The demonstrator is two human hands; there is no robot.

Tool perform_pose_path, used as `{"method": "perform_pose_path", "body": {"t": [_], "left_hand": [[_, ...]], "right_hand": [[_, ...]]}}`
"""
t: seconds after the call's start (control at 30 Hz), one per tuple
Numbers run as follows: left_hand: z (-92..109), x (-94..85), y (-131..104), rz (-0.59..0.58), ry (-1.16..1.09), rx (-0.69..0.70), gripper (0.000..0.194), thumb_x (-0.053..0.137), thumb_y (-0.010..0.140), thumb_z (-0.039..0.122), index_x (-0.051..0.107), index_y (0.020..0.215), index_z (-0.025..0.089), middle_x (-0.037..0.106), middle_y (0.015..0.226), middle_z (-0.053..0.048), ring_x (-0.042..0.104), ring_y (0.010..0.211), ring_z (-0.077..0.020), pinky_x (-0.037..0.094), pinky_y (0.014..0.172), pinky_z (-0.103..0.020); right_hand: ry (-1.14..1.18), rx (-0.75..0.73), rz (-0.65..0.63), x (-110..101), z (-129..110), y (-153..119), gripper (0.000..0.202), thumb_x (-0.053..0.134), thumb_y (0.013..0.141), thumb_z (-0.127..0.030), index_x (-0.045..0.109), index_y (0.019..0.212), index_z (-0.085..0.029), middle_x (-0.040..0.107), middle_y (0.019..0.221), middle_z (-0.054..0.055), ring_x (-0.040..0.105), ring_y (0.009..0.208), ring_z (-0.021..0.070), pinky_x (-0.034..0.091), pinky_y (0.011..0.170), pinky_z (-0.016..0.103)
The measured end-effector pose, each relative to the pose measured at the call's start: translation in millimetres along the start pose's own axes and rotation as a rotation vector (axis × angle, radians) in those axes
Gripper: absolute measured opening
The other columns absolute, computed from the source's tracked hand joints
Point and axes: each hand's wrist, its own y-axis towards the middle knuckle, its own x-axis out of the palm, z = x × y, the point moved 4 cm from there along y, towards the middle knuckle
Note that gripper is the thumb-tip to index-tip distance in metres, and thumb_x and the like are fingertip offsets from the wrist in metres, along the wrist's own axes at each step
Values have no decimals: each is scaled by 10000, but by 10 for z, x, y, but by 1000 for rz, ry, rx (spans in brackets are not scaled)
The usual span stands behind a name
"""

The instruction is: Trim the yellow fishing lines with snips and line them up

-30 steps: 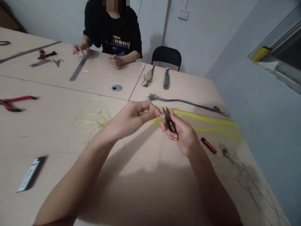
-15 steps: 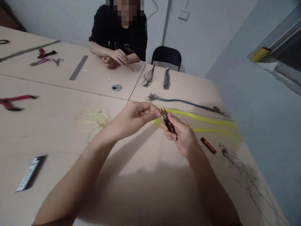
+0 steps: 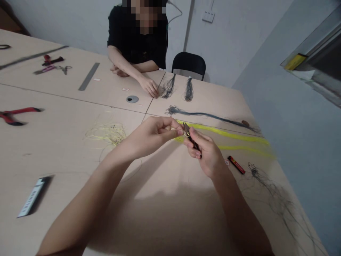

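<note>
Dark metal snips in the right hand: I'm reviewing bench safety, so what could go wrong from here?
The left hand pinches thin yellow thread close to the snips, so a slip by the right hand might nick a fingertip. The thread curls at the snips and could snag there.

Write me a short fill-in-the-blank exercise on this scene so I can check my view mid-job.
1. The dark snips are held in the wearer's ____ hand.
2. The strand between the left hand and the snips is coloured ____.
3. The red-handled pliers lie toward the ____ edge of the picture.
4. The top worn by the co-worker is coloured ____.

Missing words: right; yellow; left; black.
</note>
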Motion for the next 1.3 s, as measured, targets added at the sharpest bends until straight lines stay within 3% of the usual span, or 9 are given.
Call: {"method": "perform_pose_path", "body": {"t": [0.17, 0.5, 0.83, 1.13, 1.3], "left_hand": [[-7, -1, -24, -4, 63, 1, 239, 617, 860, 384, 703, 878, 162, 726, 833, -40, 664, 783, -172, 505, 710, -267], [-17, -29, -32, -2, 10, 8, 228, 629, 876, 383, 685, 882, 162, 731, 842, -40, 677, 824, -177, 512, 769, -285], [11, -27, -24, 1, 20, 23, 228, 628, 871, 384, 689, 865, 164, 736, 852, -44, 688, 842, -183, 526, 772, -287], [10, -14, -33, -14, 23, 48, 221, 633, 860, 376, 696, 853, 164, 738, 859, -37, 679, 816, -167, 521, 740, -264], [13, -17, -47, 14, -6, 57, 215, 645, 855, 375, 690, 831, 167, 733, 868, -37, 674, 825, -164, 520, 760, -267]], "right_hand": [[-2, -14, 15, -28, 9, 10, 344, 697, 820, -502, 607, 869, -173, 357, 619, -66, 167, 472, 41, 101, 435, 236], [46, 39, -74, 73, -57, -24, 308, 603, 861, -484, 533, 853, -183, 458, 573, -65, 196, 408, 31, 87, 415, 227], [10, 19, -79, 54, -32, -20, 326, 607, 871, -490, 542, 818, -175, 459, 596, -56, 207, 418, 28, 98, 418, 230], [30, -2, -27, -1, -12, -18, 300, 651, 865, -467, 614, 931, -177, 360, 602, -74, 161, 444, 30, 85, 427, 224], [64, 34, -79, 49, -74, -46, 308, 574, 901, -464, 618, 1014, -181, 376, 572, -78, 150, 418, 32, 83, 423, 226]]}}
